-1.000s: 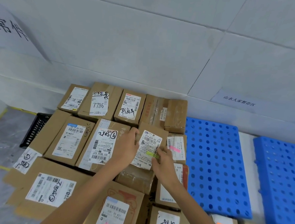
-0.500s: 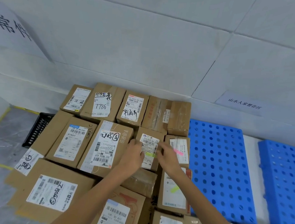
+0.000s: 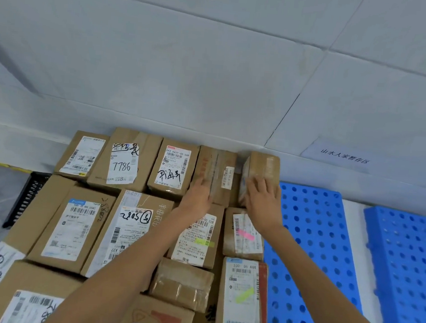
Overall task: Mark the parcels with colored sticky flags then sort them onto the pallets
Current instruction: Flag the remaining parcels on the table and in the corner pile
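Cardboard parcels lie packed together on the floor against the wall. My left hand (image 3: 198,195) rests on a brown taped parcel (image 3: 217,169) in the back row, fingers fairly straight. My right hand (image 3: 262,198) grips the small taped parcel (image 3: 264,167) beside it, which sits tilted with a gap between the two. In front of my hands lie a parcel with a yellow-green flag (image 3: 204,243), one with a pink flag (image 3: 246,234) and one with a green flag (image 3: 244,296).
A blue perforated pallet (image 3: 312,247) lies right of the parcels, a second blue pallet (image 3: 408,268) further right. A black crate (image 3: 27,196) sits at the left behind larger parcels. The white wall carries a paper sign (image 3: 345,156).
Both hands left the yellow-green flagged parcel, now lying flat, and reached to the back row. The small taped parcel has shifted right, away from its neighbour.
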A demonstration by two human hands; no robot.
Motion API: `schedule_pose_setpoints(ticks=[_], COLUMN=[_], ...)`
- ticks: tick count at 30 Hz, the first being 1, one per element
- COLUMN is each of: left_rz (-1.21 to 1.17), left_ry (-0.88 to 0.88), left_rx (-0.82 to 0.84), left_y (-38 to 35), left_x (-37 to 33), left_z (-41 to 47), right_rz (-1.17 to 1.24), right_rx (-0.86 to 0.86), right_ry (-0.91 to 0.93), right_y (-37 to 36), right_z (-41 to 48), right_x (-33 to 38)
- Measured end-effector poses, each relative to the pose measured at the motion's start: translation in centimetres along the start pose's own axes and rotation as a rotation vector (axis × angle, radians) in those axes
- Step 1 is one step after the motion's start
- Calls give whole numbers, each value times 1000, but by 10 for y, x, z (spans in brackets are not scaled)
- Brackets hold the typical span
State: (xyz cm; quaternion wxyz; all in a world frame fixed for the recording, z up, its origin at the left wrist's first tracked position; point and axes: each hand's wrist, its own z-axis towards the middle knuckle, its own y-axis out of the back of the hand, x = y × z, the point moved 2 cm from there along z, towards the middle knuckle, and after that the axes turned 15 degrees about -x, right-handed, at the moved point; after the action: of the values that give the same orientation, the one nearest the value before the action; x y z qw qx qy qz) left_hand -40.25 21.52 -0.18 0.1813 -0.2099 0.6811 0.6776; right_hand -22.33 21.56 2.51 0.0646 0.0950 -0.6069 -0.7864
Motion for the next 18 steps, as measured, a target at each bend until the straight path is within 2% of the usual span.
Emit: schedule_pose_setpoints(ticks=[2, 4, 7, 9, 10, 15, 18], left_rz=[44, 89, 117, 122, 125, 94, -41], left_ry=[-1, 6, 50, 94, 117, 244, 319], left_rx=[-4, -33, -45, -29, -23, -19, -71], left_y=[-4, -6, -8, -10, -12, -19, -15], left_x=[1, 2, 1, -3, -5, -17, -19], left_z=[1, 2, 7, 12, 15, 19, 28], right_rz=[-116, -201, -170, 17, 146, 776, 880], right_rx=[-30, 11, 47, 93, 143, 433, 445], right_ry=[-82, -150, -42, 49, 13, -546, -624], right_y=[-2, 1, -3, -10, -15, -38, -35], right_z=[5, 13, 21, 22, 22, 22, 32], right_x=[-2, 1, 16, 29, 35, 49, 51])
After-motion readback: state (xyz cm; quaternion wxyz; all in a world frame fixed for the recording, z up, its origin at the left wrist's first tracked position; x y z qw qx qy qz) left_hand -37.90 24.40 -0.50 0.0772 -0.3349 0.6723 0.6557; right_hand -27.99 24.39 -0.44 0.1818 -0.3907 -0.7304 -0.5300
